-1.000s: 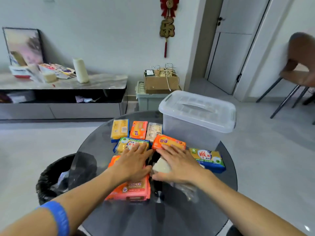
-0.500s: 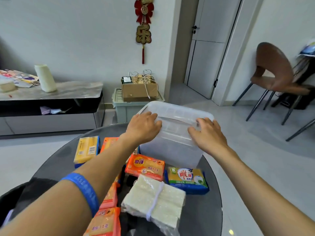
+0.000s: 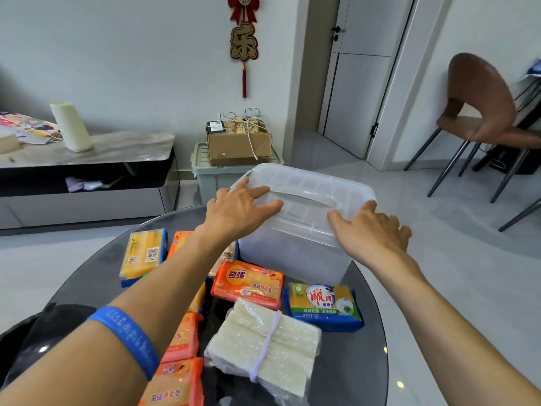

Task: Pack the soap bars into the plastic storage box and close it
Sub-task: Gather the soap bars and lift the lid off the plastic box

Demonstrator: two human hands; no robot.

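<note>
while lid shut, storage box (image 3: 295, 253) looks empty (translucent); left hand (image 3: 237, 209), right hand (image 3: 371, 230) spread flat on lid (image 3: 310, 189).

Wall ornament (image 3: 244, 39): one large gold character, 乐, on a red hanging charm.
Orange soap pack (image 3: 247, 284): "KEON" and 奇强 in white; the smaller line below is too small to read.
Blue and yellow soap pack (image 3: 323, 306): 雕牌 in red, 透明皂 beneath it.
Yellow soap pack (image 3: 144, 253): a barcode only, digits unreadable.
Blue wristband (image 3: 126, 336): pale print, illegible.
</note>
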